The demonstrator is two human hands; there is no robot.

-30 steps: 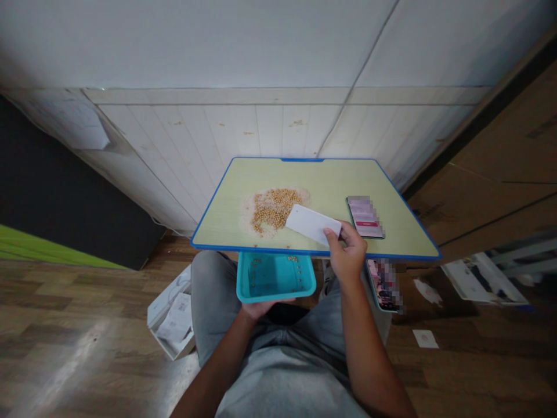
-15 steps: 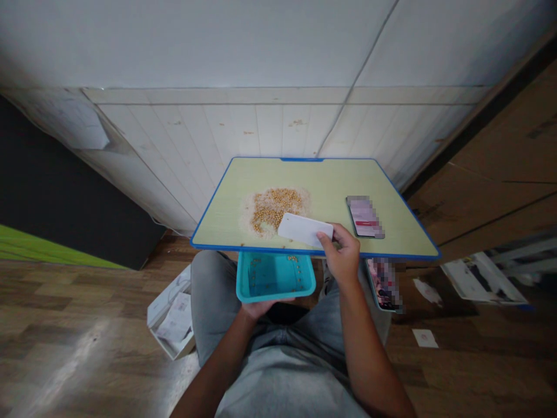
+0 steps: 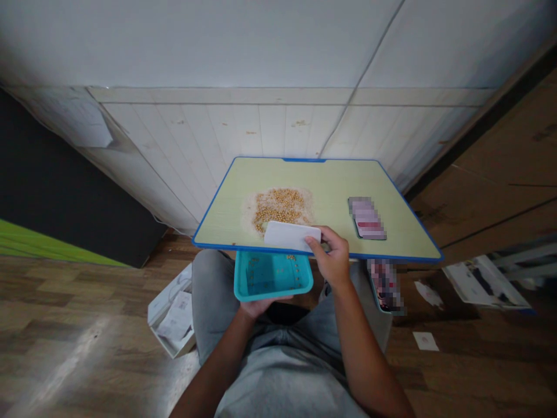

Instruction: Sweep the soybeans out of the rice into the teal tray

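My right hand [image 3: 333,252] pinches the right end of a flat white rectangular card [image 3: 287,235] between thumb and fingers. The card is tilted just above or on the near edge of the small table [image 3: 335,180]. Behind it lies a patch of round yellowish beans [image 3: 281,203] mixed with pale grains like rice. Under that edge my left hand [image 3: 256,306] supports a turquoise plastic tub [image 3: 273,293] from below, its fingers mostly hidden by the tub. A few beans cling to the tub's inner walls and bottom.
A phone [image 3: 368,219] lies on the table's right side, and another phone [image 3: 385,284] rests by my right thigh. An open white box [image 3: 172,325] with papers stands on the floor to the left. Cardboard [image 3: 491,162] is at the right, a wall [image 3: 243,125] behind.
My right hand has moved the card left and toward the table's near edge. The tub stays under that edge, in my left hand.
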